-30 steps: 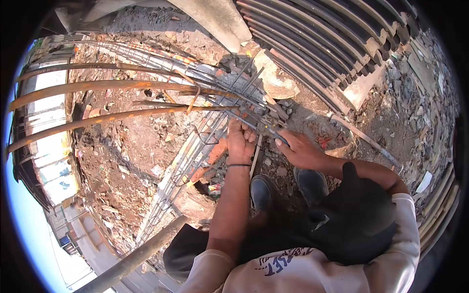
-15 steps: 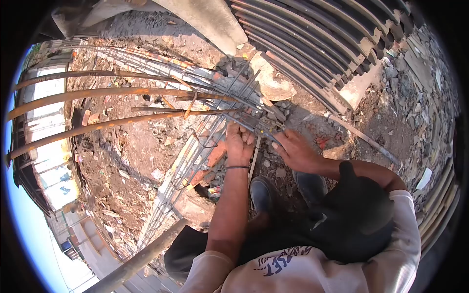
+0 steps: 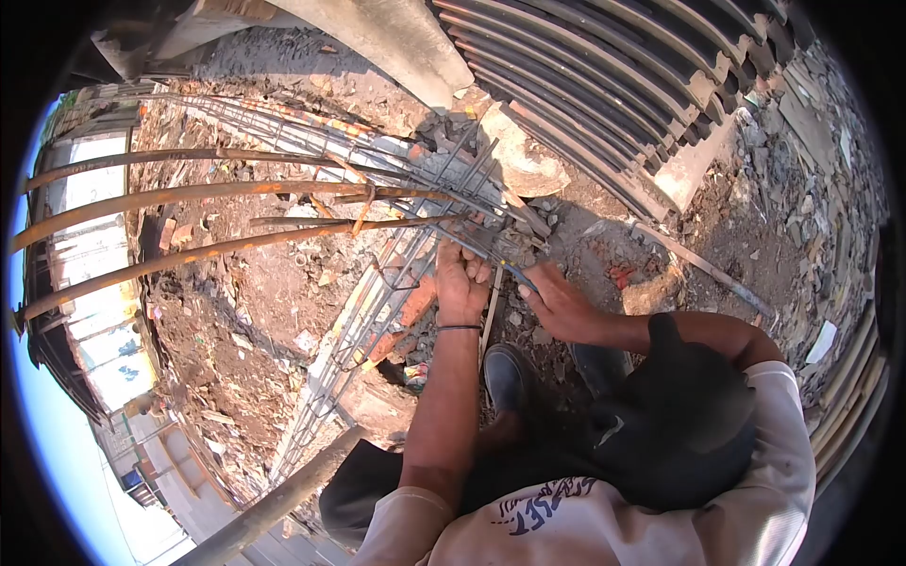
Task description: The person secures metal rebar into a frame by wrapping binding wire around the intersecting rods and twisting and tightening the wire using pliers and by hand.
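Note:
My left hand (image 3: 462, 288) is palm up with its fingers curled at the underside of the rebar joint (image 3: 481, 243), where several steel bars cross. It appears to hold the rebar there; its fingertips are partly hidden. Close by on the right, my right hand (image 3: 559, 304) is closed around a thin bluish tool (image 3: 515, 273) whose tip points at the same joint. The kind of tool is too small to tell. Three long rusty column bars (image 3: 189, 195), tied with a bent stirrup (image 3: 365, 209), run from the left to this joint.
A rebar cage (image 3: 363, 325) slants down to the left, and another cage (image 3: 255, 127) runs to the upper left. Stacked corrugated sheets (image 3: 595, 80) lie at the upper right beside a pale stone (image 3: 524, 156). A wooden strip (image 3: 703, 264) and rubble lie on the right. A pole (image 3: 283, 491) crosses the lower left.
My right hand has drawn slightly down and left, away from the joint, showing more of the bluish tool. My left hand stays at the bars. The view has shifted slightly.

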Tool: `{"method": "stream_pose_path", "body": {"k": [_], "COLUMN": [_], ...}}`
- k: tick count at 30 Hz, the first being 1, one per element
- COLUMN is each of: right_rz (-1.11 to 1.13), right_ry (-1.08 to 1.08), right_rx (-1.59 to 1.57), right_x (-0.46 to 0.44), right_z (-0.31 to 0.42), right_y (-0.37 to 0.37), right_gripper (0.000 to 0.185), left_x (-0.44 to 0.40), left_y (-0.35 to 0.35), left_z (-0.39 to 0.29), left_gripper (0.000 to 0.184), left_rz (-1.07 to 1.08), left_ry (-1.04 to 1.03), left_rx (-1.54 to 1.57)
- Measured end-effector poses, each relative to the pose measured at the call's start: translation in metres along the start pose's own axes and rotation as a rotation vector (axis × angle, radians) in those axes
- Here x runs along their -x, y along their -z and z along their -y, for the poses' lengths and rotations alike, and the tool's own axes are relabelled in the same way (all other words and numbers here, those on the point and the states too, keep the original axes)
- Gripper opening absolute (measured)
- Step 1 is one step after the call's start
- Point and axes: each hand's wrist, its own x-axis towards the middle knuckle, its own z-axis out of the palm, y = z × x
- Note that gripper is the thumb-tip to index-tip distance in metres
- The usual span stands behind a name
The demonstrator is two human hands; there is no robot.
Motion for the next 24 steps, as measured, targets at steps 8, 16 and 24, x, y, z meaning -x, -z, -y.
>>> {"method": "stream_pose_path", "body": {"k": [8,16,24], "right_rz": [0.016,0.096,0.506], "right_ry": [0.025,-0.105,-0.739], "right_rx": [0.006,-0.230,-1.546], "right_x": [-0.001,-0.014,-0.018], "right_z": [-0.005,-0.005,0.000], "right_y": [-0.004,0.000,0.023], "right_gripper": [0.033,0.030,0.038], "left_x": [0.001,0.002,0.004], "left_y": [0.004,0.001,-0.026], "left_z": [0.001,0.020,0.021], "left_gripper": [0.026,0.022,0.024], "left_rz": [0.020,-0.064,0.103], "left_ry": [-0.024,-0.208,0.175], "left_rx": [0.029,-0.231,-0.001]}}
